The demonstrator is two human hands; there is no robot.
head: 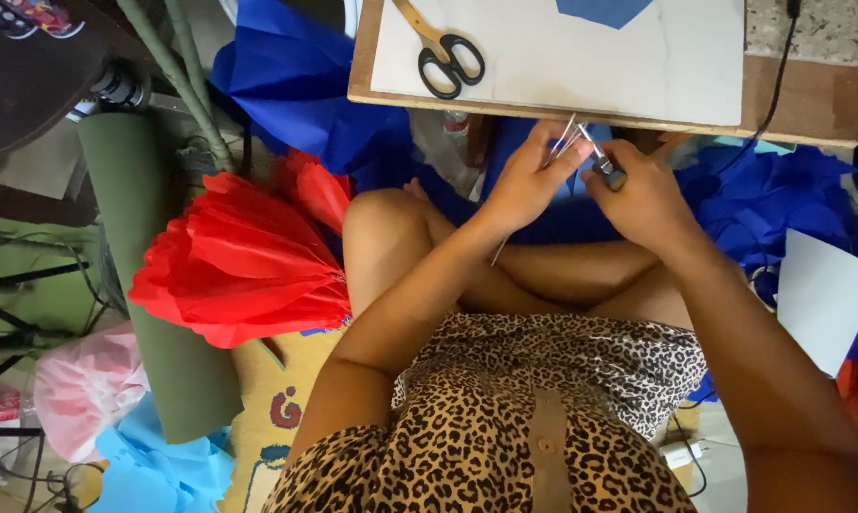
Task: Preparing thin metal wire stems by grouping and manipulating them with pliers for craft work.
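**A:** What takes up the most room here?

**B:** Blue paper sheets (296,90) spread over the floor at the far side and off to the right. Left of them a green roll (153,285) runs from far to near, and a big red paper flower (244,271) lies across it, just left of the person's crossed legs.

**A:** And the board at the far edge?

**B:** A wooden board (800,100) with a white sheet (581,57) on it. A blue paper cutout (605,9) sits at the sheet's far edge, and scissors (445,52) with black handles lie on its left part, blades shut.

**A:** Now the hands.

**B:** Both meet just below the board's near edge, over the knees. The left hand (529,180) has its fingers curled together, pinching thin metal wire (564,141); one strand runs down past the wrist toward the legs. The right hand (643,195) is closed in a fist on small pliers (602,161), whose tip touches the wire just above the left fingertips.

**A:** Do the hands touch?

**B:** They are just beside each other, with the wire and pliers between; I cannot tell whether skin meets skin.

**A:** Anything smaller?

**B:** A pink plastic bag (82,385) near left, with light blue paper (158,470) beside it.
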